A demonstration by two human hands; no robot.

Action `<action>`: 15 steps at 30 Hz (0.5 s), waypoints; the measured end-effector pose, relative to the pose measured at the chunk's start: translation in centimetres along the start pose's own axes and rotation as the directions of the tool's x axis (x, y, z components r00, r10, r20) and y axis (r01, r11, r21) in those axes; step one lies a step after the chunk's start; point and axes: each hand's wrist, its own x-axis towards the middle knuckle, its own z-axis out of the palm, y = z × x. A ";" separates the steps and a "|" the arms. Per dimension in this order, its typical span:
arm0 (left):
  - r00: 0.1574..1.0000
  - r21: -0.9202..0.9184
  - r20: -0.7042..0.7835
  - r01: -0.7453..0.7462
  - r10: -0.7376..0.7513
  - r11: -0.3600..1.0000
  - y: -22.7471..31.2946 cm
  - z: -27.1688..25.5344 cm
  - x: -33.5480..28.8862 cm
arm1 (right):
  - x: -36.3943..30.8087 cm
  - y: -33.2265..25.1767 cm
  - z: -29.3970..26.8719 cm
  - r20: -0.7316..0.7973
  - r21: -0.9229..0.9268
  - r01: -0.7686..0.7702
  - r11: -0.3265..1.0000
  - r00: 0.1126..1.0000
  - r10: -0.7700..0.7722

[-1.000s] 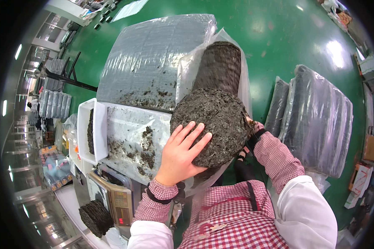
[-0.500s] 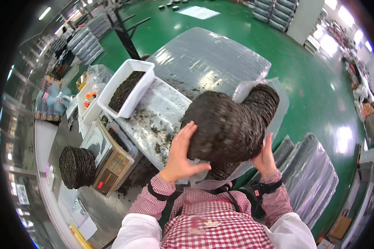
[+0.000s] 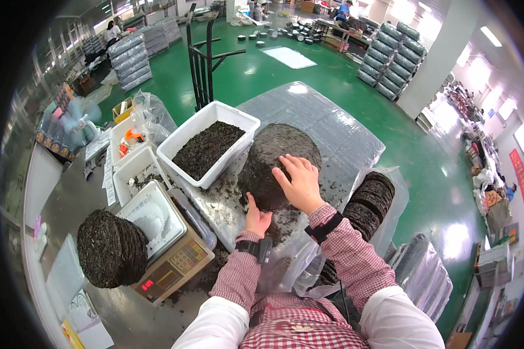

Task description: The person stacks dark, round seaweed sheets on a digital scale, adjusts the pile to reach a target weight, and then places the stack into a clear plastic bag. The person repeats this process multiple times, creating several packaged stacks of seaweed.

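Observation:
A thick, round stack of dark dried seaweed sheets [image 3: 282, 145] rests on the crumb-strewn silver-wrapped surface before me, slightly blurred. My right hand [image 3: 300, 183] lies on its near face, fingers spread. At its lower left edge, my left hand [image 3: 257, 220] supports it with the thumb raised; some of its fingers are hidden. Between them the two hands hold the stack. To the right, more round seaweed stacks [image 3: 370, 203] lie in a row inside a clear plastic bag [image 3: 397, 206], partly covered by my right forearm.
Left of the stack stands a white tub [image 3: 206, 174] of seaweed scraps. Nearer is a digital scale [image 3: 172, 262], with another seaweed stack [image 3: 112, 249] beside it. A black metal trolley frame [image 3: 201, 70] rises behind. Plastic-wrapped bundles [image 3: 422, 279] lie at right.
The held stack has moved left, from above the bag onto the wrapped surface. My right hand has shifted from its right side to its face. The view has tilted up.

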 end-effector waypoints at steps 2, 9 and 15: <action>0.990 0.118 -0.143 0.031 -0.014 0.992 1.1 0.2 -1.6 | -0.4 -0.6 0.3 0.001 0.088 0.044 0.995 0.999 -0.044; 0.763 0.619 0.178 -0.578 0.622 0.531 5.1 10.4 -8.1 | 0.2 6.6 2.7 -0.133 0.250 -0.542 0.802 0.802 0.583; 0.893 0.476 0.289 -0.446 0.343 0.758 7.7 10.6 -8.3 | -1.2 0.6 2.1 -0.140 0.758 -0.163 0.632 0.905 0.402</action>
